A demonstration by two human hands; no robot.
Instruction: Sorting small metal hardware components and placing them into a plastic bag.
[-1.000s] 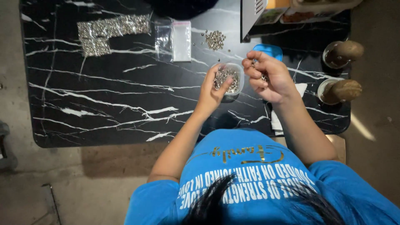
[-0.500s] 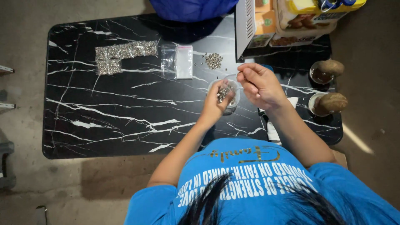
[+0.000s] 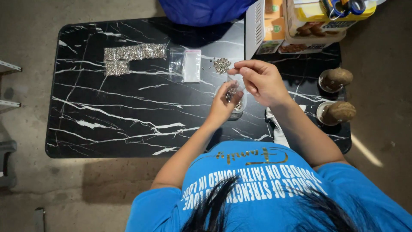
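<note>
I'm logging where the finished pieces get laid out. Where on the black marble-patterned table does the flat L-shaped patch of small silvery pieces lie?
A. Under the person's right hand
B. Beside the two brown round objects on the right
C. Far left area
C: the L-shaped patch of silvery pieces lies at the table's far left, well apart from both hands.

Over a black marble-patterned table (image 3: 128, 111), the left hand (image 3: 223, 103) cups a small clear container (image 3: 238, 103) of tiny silver pieces. The right hand (image 3: 262, 81) pinches something small above it. A loose silver pile (image 3: 222, 65) lies just beyond.
</note>
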